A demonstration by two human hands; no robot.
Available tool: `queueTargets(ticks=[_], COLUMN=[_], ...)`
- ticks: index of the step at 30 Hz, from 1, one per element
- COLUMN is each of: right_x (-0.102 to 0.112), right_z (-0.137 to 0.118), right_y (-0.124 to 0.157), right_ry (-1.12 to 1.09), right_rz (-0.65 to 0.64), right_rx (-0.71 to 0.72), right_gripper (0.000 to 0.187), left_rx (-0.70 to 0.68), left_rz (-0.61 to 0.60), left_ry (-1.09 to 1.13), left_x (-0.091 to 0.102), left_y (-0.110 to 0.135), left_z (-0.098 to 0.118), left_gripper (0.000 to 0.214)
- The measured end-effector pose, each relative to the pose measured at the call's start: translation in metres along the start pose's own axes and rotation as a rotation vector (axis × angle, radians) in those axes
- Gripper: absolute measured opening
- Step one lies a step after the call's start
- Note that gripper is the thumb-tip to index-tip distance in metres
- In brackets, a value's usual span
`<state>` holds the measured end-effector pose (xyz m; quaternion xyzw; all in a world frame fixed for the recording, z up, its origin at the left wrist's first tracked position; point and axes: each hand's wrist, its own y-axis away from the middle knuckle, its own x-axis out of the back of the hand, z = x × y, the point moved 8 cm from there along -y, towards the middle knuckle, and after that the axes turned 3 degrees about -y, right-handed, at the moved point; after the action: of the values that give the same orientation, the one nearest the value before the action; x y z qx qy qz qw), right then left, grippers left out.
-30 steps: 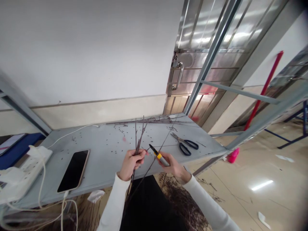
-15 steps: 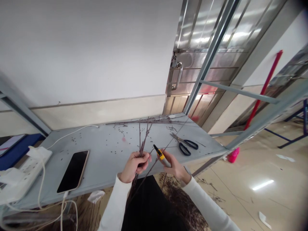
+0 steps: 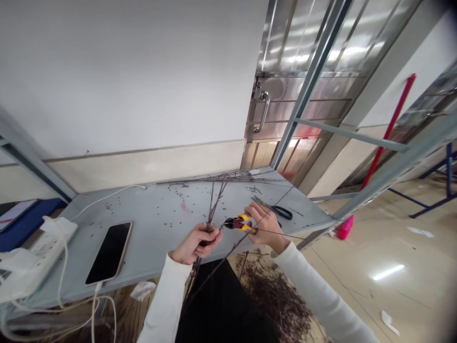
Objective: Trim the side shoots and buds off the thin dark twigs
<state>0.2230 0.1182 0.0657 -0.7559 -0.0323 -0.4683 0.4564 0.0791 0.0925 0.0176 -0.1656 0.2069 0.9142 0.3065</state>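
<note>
A bare twiggy branch (image 3: pixel 213 215) is gripped in the clenched fingers of the left hand (image 3: pixel 197 244) above a grey metal table (image 3: pixel 153 228), while red-and-yellow-handled side cutters (image 3: pixel 240 222) are clasped in the right hand (image 3: pixel 267 226) just beside a side twig, their blades hard to make out, and black-handled scissors (image 3: pixel 282 213) are partly hidden behind that hand.

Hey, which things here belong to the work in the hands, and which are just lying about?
In use: left hand gripping twigs; right hand gripping yellow-handled cutters.
Lying about: black-handled scissors, smartphone, power strip.
</note>
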Motion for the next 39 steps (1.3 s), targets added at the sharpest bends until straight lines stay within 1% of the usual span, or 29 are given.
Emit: queueTargets(ticks=[6,9,15,21,24,26,28,31,33,36,39], right_x=[-0.005,-0.005,-0.002,-0.001,-0.001,-0.003,-0.009,-0.019,-0.02,-0.019,-0.023], right_z=[-0.004,-0.009,-0.013,-0.016,-0.017,-0.017,-0.015,-0.012,-0.013,-0.016,-0.023], right_y=[-0.005,-0.008,-0.005,-0.002,-0.001,0.0,0.002,0.005,0.007,0.009,0.016], right_ry=[-0.044,-0.087,-0.165,-0.171,-0.181,-0.205,-0.278,-0.424,-0.491,-0.617,-0.906], right_rz=[-0.122,-0.146,-0.066,0.016,0.057,0.057,-0.003,-0.166,-0.275,-0.446,-0.619], right_rx=[-0.001,0.007,-0.007,0.01,0.007,-0.013,-0.053,-0.115,-0.136,-0.202,-0.343], right_gripper=[0.04,0.04,0.039,0.035,0.037,0.04,0.043,0.045,0.044,0.034,0.019], left_rx=[-0.027,-0.032,-0.027,-0.002,0.022,0.039,0.046,0.042,0.046,0.052,0.038], left_rz=[-0.007,-0.015,-0.046,-0.077,-0.094,-0.094,-0.076,-0.025,0.009,0.042,0.047], left_ry=[0.024,0.037,0.054,0.056,0.045,0.034,0.019,-0.021,-0.061,-0.116,-0.162], left_x=[-0.003,-0.005,-0.006,-0.008,-0.01,-0.009,-0.006,0.002,0.008,0.011,0.008], left_y=[0.002,0.001,0.002,0.001,-0.001,-0.003,-0.004,-0.001,0.002,0.006,0.008], left_z=[0.001,0.001,-0.001,-0.004,-0.007,-0.008,-0.008,-0.005,-0.003,0.001,0.006], left_gripper=[0.026,0.026,0.027,0.028,0.028,0.029,0.03,0.03,0.028,0.028,0.027])
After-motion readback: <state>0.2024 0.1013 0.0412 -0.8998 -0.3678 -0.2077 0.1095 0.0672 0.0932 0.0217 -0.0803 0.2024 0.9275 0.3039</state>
